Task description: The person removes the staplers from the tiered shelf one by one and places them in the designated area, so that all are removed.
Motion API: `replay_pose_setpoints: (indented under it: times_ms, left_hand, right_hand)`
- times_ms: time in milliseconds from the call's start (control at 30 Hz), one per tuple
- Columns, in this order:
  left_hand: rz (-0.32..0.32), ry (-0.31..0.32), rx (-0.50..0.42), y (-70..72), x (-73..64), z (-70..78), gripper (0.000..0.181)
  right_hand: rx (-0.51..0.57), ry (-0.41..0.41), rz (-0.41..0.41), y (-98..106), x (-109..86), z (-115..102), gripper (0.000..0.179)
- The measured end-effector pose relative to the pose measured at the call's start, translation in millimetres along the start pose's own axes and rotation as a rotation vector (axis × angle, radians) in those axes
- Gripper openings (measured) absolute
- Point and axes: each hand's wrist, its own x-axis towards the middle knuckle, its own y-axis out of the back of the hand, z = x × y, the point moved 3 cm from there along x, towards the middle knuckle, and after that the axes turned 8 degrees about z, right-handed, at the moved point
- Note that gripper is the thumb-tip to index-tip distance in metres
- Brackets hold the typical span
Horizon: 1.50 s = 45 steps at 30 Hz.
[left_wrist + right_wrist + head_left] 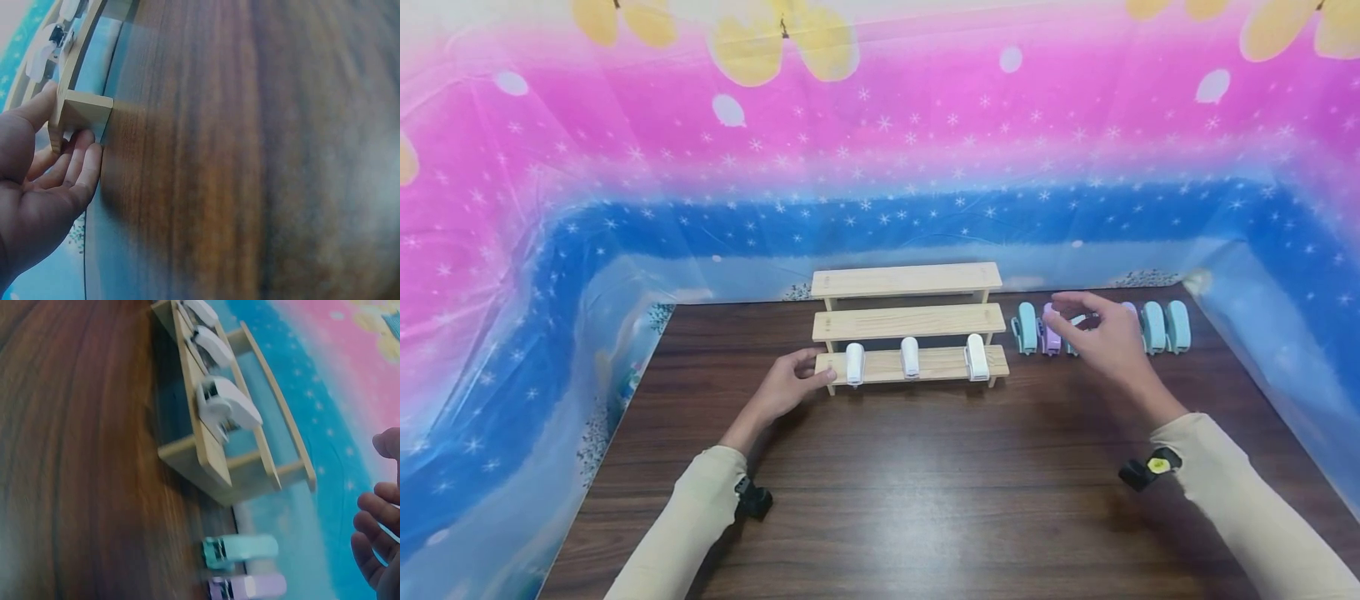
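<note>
A three-step wooden display rack [910,321] stands at the back of the table. My left hand [786,383] holds the left end of its lowest step, thumb on top and fingers beneath the board. Three small white stapler-like tools line that step: a left one [854,363], a middle one [910,357] and a right one [976,357]. To the rack's right, my right hand [1108,333] hovers over a row of similar tools, fingers bent and apart, holding nothing. Teal ones [1177,327] and purple ones [1051,333] make up the row; the hand partly hides its middle.
The dark wood-grain table [910,500] stretches out in front of the rack. A pink and blue patterned cloth [880,167] hangs behind the table and along its sides. The middle step [910,321] and top step [906,280] are bare wood.
</note>
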Motion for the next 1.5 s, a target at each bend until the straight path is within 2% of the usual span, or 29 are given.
replay_pose_setpoints:
  times_ms: [167,533,800,967,1100,1333,1500]
  left_hand:
    - [0.000,-0.002,-0.005,-0.3,-0.4,0.0,0.071]
    - [-0.002,-0.005,-0.023,-1.0,-0.5,-1.5,0.069]
    - [-0.002,0.000,-0.025,-0.8,-1.1,-2.0,0.070]
    - [0.000,-0.002,-0.023,-0.7,-0.4,-3.0,0.070]
    - [-0.001,-0.006,-0.018,-0.7,0.2,-4.0,0.071]
    - [0.008,-0.019,0.011,-0.6,1.2,-4.3,0.069]
    - [0.010,-0.021,0.007,-0.6,1.8,-3.4,0.068]
  right_hand:
    - [-0.010,-0.009,-0.054,-17,-9.0,-6,0.048]
    - [0.007,-0.009,-0.119,-48,-22.6,-9,0.058]
    - [0.004,0.014,-0.145,-69,-31.4,-10,0.058]
    - [0.004,0.027,-0.162,-79,-34.9,-13,0.058]
    - [-0.006,0.004,-0.177,-86,-36.6,-15,0.060]
    - [-0.073,-0.028,-0.185,-95,-39.0,-16,0.071]
    - [-0.115,-0.020,-0.163,-99,-39.1,-17,0.070]
